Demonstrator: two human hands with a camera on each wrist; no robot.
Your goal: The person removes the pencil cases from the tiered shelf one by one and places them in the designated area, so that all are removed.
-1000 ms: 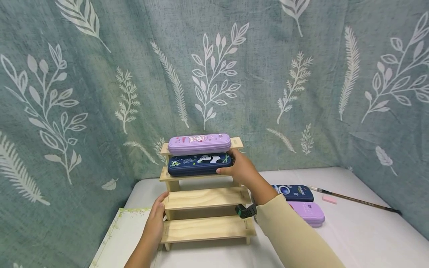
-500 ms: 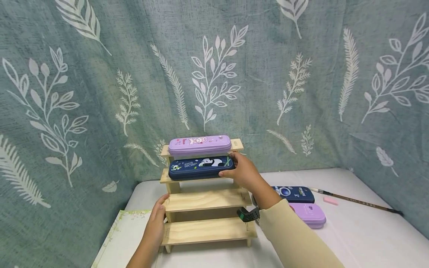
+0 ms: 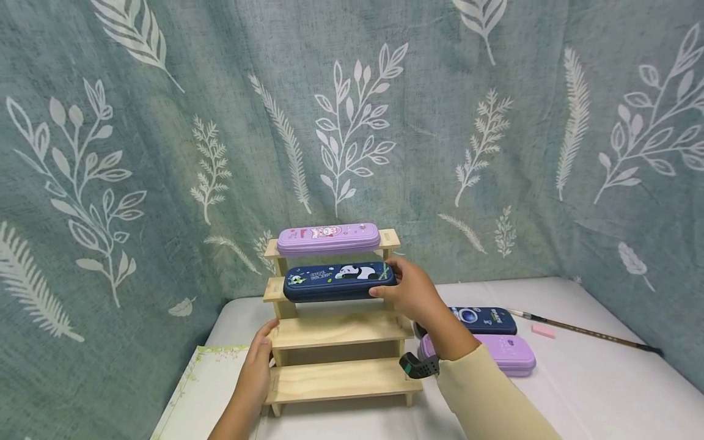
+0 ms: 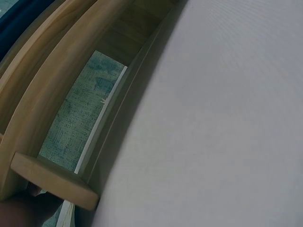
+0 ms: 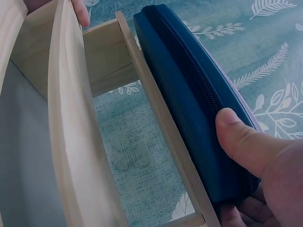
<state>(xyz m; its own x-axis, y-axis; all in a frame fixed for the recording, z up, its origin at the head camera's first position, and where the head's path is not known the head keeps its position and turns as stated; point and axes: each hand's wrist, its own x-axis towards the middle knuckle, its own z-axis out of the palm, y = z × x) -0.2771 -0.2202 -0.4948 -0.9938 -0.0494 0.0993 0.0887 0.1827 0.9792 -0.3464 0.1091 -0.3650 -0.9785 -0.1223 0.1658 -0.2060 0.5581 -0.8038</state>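
My right hand (image 3: 412, 292) grips the right end of a navy pencil case (image 3: 316, 282) with a panda print. Its thumb lies on the zipped front side in the right wrist view, the fingers at the end and behind. The case is at the second-highest step of a stepped wooden rack (image 3: 341, 379); in the head view its right part reaches past the front of that step. On the top step lies a lilac pencil case (image 3: 324, 238). My left hand (image 3: 255, 360) holds the rack's left side by the lower steps; its thumb is mostly hidden.
Right of the rack, a navy space-print pencil case (image 3: 489, 319) and another lilac case (image 3: 508, 351) lie on the white cloth, partly behind my right arm. Beyond them are a pink eraser (image 3: 543, 330) and a paintbrush (image 3: 588, 332). A leaf-patterned curtain (image 3: 418, 153) hangs behind.
The panda pencil case has shifted right and toward me in my right hand, baring the left end of its step. My left hand stays at the rack's side.
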